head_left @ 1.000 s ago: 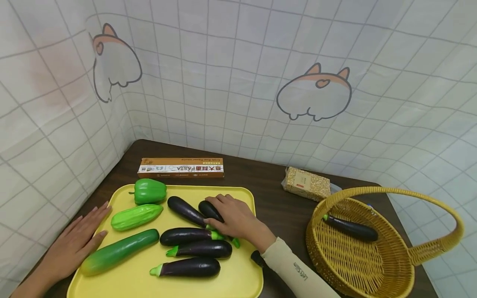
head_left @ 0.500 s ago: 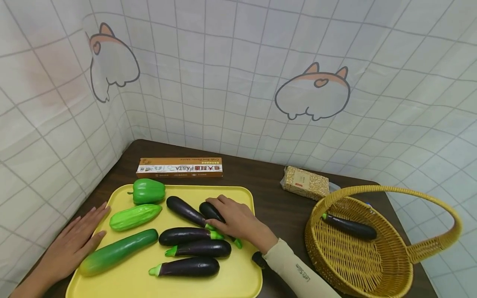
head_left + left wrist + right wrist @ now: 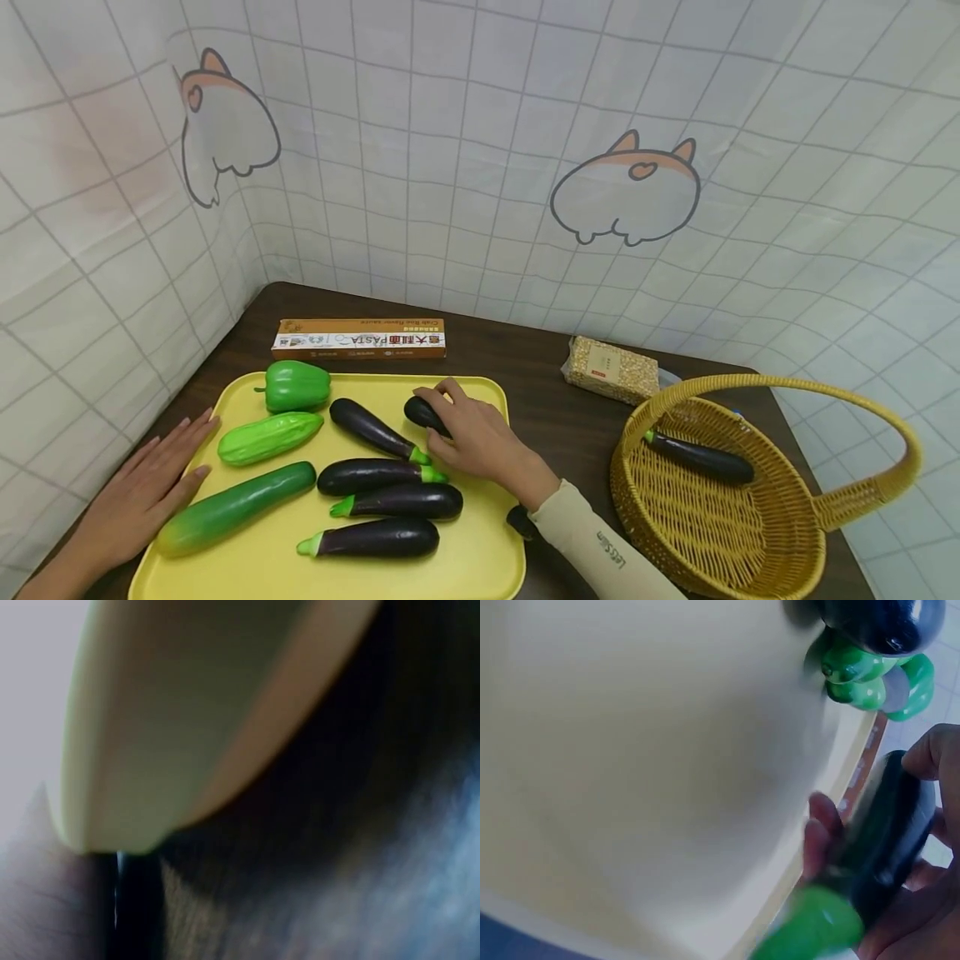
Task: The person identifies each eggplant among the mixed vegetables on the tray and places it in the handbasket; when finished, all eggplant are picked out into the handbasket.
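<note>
Curled round a dark eggplant [image 3: 429, 415], my right hand [image 3: 480, 437] is over the right part of the yellow tray [image 3: 480, 542]; the right wrist view shows thumb and fingers gripping the eggplant [image 3: 892, 832], its green stem end free. Several other eggplants [image 3: 378, 537] lie on the tray to the left of that hand. My left hand [image 3: 146, 492] rests with straight fingers on the tray's left rim, beside a long green gourd [image 3: 236, 508], a light green bumpy gourd [image 3: 270, 437] and a green pepper [image 3: 297, 386]. The left wrist view is a blurred close-up of the tray edge [image 3: 172, 735].
A wicker basket [image 3: 652, 533] with a tall handle and one eggplant [image 3: 701, 458] inside stands at the right. Behind the tray lies a pasta box [image 3: 358, 339]; a packed grain block [image 3: 611, 371] is near the basket. A dark object [image 3: 520, 521] sits partly under the right forearm.
My right hand and the eggplant in its grip have shifted slightly; the eggplant's green stem no longer shows below the hand in the head view. The left hand stays at the rim.
</note>
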Action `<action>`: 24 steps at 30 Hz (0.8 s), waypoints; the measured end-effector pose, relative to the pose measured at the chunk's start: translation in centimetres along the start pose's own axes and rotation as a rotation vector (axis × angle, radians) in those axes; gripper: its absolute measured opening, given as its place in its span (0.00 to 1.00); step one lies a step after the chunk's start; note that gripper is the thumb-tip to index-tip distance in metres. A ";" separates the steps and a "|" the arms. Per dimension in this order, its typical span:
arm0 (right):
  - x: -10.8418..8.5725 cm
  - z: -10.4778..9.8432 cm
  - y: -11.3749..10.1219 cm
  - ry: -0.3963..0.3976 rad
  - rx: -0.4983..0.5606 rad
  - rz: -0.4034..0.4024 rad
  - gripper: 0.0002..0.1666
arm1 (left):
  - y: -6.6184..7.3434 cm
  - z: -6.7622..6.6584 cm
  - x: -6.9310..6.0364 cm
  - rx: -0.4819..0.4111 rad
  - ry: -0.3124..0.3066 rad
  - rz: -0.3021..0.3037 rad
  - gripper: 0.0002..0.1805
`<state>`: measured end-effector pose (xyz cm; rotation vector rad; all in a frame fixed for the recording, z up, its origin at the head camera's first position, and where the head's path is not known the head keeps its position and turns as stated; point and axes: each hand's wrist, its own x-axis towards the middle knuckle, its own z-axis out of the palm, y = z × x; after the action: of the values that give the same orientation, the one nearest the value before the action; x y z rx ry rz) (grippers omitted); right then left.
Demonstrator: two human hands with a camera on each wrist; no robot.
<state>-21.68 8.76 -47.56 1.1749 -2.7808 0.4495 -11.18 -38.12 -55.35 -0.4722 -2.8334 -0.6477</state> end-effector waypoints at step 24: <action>-2.0 -2.3 0.3 0.024 -0.151 -0.026 0.30 | 0.0 0.4 -0.1 0.038 0.025 0.018 0.37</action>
<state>-20.58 11.01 -45.81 1.1624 -2.7202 0.2446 -11.12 -37.92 -55.76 -0.4787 -2.8095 -0.5911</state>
